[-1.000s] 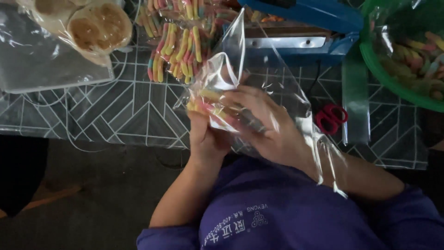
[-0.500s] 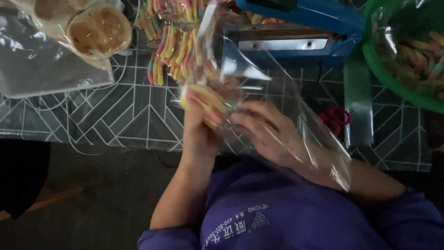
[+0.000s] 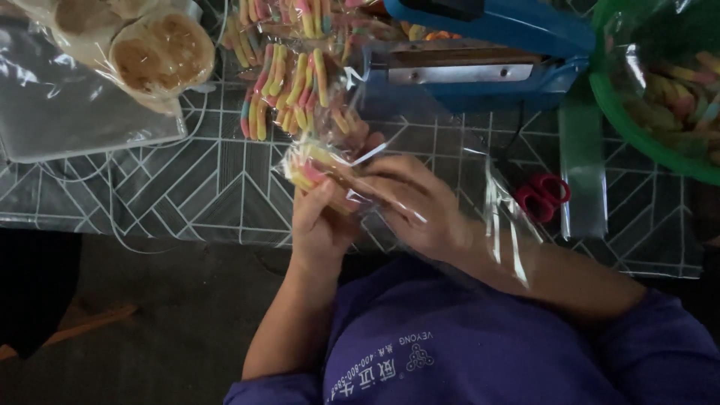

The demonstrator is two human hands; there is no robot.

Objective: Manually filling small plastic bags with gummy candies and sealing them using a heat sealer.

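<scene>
The left hand (image 3: 319, 225) gripped the candy-filled clear bag (image 3: 352, 169) from below, steadying it, while the right hand (image 3: 416, 206), seemingly inside, pinched candy

Soft daylight falls from above on the patterned surface (image 3: 187, 187); the floor below sits in deep shadow. Clear plastic bag (image 3: 480, 187) throws white glare streaks. The hands look slightly motion-blurred.
</scene>
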